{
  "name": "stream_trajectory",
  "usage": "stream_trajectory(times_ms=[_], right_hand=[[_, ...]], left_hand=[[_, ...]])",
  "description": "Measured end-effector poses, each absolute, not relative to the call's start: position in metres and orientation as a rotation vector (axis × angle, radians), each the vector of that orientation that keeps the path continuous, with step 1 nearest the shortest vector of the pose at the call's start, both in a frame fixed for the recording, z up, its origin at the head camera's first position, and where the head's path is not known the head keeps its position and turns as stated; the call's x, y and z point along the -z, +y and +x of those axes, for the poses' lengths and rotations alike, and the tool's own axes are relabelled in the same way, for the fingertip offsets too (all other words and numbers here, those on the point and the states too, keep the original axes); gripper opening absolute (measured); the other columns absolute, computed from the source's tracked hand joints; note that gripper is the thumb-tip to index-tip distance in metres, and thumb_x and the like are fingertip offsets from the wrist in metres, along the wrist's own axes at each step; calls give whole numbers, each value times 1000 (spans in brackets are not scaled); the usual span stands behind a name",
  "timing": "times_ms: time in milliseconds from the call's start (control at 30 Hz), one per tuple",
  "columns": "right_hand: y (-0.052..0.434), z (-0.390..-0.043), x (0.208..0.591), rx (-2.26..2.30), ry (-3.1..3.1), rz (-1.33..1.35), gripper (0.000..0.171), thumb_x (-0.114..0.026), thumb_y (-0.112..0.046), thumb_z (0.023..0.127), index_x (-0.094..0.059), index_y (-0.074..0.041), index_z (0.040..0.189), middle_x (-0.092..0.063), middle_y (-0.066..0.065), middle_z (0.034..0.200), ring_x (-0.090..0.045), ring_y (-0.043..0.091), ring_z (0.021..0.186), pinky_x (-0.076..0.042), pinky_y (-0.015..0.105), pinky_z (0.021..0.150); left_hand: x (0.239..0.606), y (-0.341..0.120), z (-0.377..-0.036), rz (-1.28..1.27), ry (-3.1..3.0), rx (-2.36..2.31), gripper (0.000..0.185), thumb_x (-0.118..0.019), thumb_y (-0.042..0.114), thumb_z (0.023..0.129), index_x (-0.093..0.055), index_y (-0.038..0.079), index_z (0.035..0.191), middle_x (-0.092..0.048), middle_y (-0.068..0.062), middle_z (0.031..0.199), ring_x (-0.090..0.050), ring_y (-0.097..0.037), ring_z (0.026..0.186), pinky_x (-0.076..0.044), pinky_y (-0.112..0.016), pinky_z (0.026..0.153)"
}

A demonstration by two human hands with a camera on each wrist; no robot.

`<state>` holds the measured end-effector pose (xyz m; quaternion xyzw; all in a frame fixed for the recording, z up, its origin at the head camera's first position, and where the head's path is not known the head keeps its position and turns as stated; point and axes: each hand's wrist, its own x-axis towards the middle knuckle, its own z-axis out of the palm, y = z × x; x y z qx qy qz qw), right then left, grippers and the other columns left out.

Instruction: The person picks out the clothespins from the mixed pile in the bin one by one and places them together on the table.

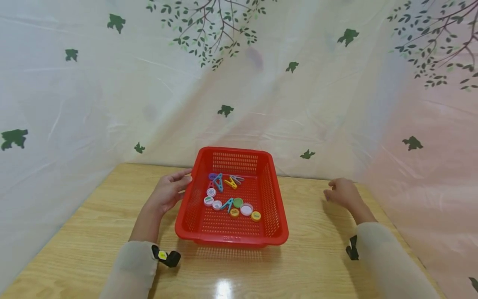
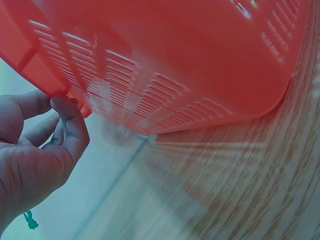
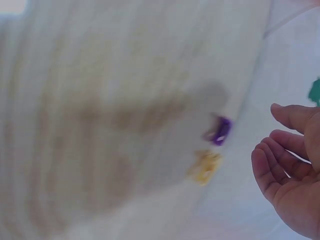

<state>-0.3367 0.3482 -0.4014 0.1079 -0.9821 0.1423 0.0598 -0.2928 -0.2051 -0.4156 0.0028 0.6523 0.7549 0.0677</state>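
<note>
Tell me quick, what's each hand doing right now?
Left hand: fingers touch the rim of the red basket; a grip cannot be told.
Right hand: open, holding nothing, above the table.

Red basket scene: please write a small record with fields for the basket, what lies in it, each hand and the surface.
basket: red basket, slotted walls, standing on the wooden table
contents: bottle caps and clothes pegs on the basket floor
left hand: left hand at the basket's left rim, fingertips touching the rim edge in the left wrist view
right hand: right hand apart from the basket, fingers loosely curled, holding nothing
right wrist view: blurred; a purple piece and a yellow piece on the table, unclear what
</note>
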Motion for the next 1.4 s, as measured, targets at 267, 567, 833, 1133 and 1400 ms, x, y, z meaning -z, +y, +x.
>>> stream_trajectory(times_ms=[267, 567, 833, 1133, 1400], right_hand=[[309, -344, 365, -463, -2962, 397, 44, -65, -20, 98, -63, 17, 123, -67, 36, 113, -65, 51, 104, -53, 63, 90], [253, -343, 341, -493, -2908, 515, 43, -65, -19, 99, -62, 12, 129, -69, 31, 114, -66, 44, 105, -55, 58, 90], [206, -336, 336, -551, -2871, 598, 39, -66, -19, 98, -66, 8, 127, -70, 26, 113, -68, 40, 102, -58, 56, 87], [164, -324, 339, -475, -2874, 756, 40, -74, -21, 95, -68, 3, 126, -71, 15, 110, -65, 29, 95, -59, 45, 85], [137, -313, 344, -347, -2876, 901, 45, -77, -27, 94, -68, -2, 130, -71, 12, 120, -66, 28, 109, -57, 45, 96]], left_hand=[[415, -207, -291, -13, 1961, -2277, 53, -67, 25, 101, -52, 13, 151, -58, -14, 144, -64, -32, 123, -57, -41, 95], [415, -206, -291, 4, 1943, -2284, 54, -66, 25, 101, -50, 13, 152, -58, -14, 145, -62, -34, 125, -57, -43, 96], [414, -205, -290, -18, 1934, -2294, 51, -67, 23, 101, -53, 14, 150, -60, -15, 141, -65, -32, 121, -58, -42, 94], [413, -205, -291, -4, 1949, -2282, 51, -66, 22, 102, -52, 12, 150, -60, -16, 140, -66, -29, 117, -59, -41, 93], [413, -206, -293, -28, 1938, -2287, 50, -65, 21, 102, -52, 12, 150, -59, -17, 141, -66, -28, 117, -59, -40, 92]])
